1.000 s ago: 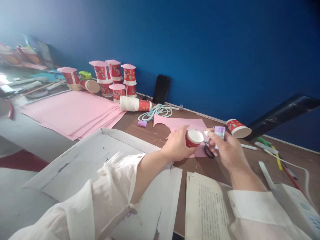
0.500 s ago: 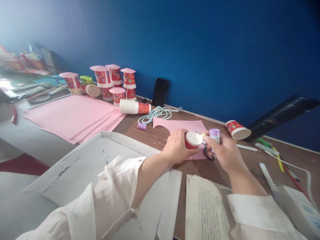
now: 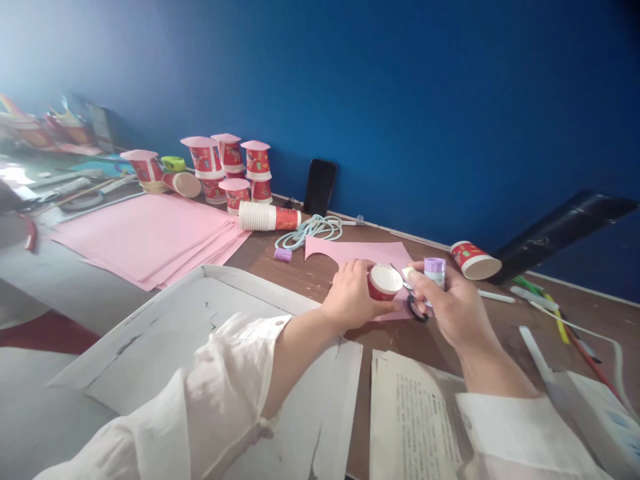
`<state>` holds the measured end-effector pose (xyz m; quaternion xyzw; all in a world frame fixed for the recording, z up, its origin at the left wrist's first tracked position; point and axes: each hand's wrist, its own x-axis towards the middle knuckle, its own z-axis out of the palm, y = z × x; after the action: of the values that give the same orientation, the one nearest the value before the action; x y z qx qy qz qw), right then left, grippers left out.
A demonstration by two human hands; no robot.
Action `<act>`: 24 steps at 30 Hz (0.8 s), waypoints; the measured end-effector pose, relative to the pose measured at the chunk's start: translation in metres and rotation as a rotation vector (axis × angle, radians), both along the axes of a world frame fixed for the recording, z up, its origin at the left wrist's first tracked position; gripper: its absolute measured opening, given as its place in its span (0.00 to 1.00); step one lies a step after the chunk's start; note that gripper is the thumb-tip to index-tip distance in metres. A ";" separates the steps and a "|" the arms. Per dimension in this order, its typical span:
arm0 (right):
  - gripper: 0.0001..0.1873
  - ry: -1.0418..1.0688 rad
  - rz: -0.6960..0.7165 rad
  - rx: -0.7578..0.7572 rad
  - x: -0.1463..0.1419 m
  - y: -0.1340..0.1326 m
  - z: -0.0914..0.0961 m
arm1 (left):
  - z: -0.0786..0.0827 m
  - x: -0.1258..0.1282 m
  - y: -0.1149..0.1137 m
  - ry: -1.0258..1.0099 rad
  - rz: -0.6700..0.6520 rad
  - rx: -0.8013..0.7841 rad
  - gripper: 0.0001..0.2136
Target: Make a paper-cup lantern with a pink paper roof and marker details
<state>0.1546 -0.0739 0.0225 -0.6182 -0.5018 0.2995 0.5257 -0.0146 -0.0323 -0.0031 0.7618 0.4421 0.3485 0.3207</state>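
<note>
My left hand [image 3: 353, 293] is wrapped round a small red paper cup [image 3: 381, 293], whose white round end faces up towards me. In my right hand [image 3: 453, 300] is a glue stick [image 3: 434, 267] with a purple end; its pale tip points left, just off the cup's rim. Under both hands lies a cut piece of pink paper [image 3: 370, 252] with a curved notch. Scissors [image 3: 417, 310] with black handles rest on it, partly hidden by my right hand. A loose purple cap [image 3: 283, 255] lies on the table to the left.
Behind on the left stand several red cups with pink paper tops [image 3: 205, 157]. Nearby are pink sheets [image 3: 145, 233], a nested cup stack [image 3: 267, 217], a coiled cord [image 3: 310, 231] and a phone [image 3: 321, 187]. Another cup [image 3: 475, 260] lies right; a book [image 3: 413, 413] is in front.
The glue stick in my right hand has moved slightly right, its tip away from the cup's rim. My left hand still holds the cup, shifted very little.
</note>
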 end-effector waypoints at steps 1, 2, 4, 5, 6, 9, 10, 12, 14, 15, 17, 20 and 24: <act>0.21 -0.012 0.006 0.001 -0.001 0.000 -0.001 | -0.001 0.001 0.001 0.014 0.003 0.007 0.33; 0.21 -0.026 0.010 -0.002 -0.001 0.001 -0.001 | -0.001 0.001 0.001 0.026 0.003 0.013 0.32; 0.21 -0.052 -0.001 -0.007 -0.002 0.001 -0.002 | -0.002 0.002 0.002 0.042 0.001 0.023 0.30; 0.20 -0.062 -0.008 -0.012 -0.002 0.002 -0.002 | -0.002 0.002 0.002 0.047 0.001 0.026 0.30; 0.20 -0.071 -0.013 -0.019 -0.001 0.002 -0.002 | -0.003 0.002 0.002 0.050 0.001 0.029 0.29; 0.19 -0.126 -0.044 -0.061 0.003 0.003 -0.003 | -0.003 0.002 0.002 0.051 0.000 0.052 0.27; 0.19 -0.136 -0.059 -0.078 0.004 0.004 -0.004 | -0.003 0.002 0.002 0.052 -0.002 0.058 0.26; 0.20 -0.114 -0.084 -0.095 0.007 0.004 -0.005 | -0.003 0.001 0.001 0.048 -0.013 0.060 0.24; 0.20 -0.040 -0.087 -0.076 0.008 0.005 -0.005 | -0.002 0.000 0.000 0.032 -0.035 0.053 0.25; 0.20 -0.008 -0.082 -0.057 0.008 0.005 -0.005 | -0.002 -0.001 -0.001 0.024 -0.047 0.048 0.27; 0.19 0.025 -0.070 -0.019 0.007 0.004 -0.005 | 0.000 -0.002 -0.002 0.022 -0.072 0.027 0.32; 0.20 0.026 -0.047 -0.005 0.004 0.003 -0.005 | 0.001 -0.004 -0.002 0.034 -0.093 -0.018 0.39; 0.22 -0.011 -0.018 0.002 0.003 0.002 -0.006 | 0.002 -0.002 -0.001 0.005 -0.056 -0.021 0.38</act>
<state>0.1573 -0.0714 0.0163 -0.6240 -0.4993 0.2907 0.5261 -0.0161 -0.0332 -0.0016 0.7713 0.4250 0.3327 0.3373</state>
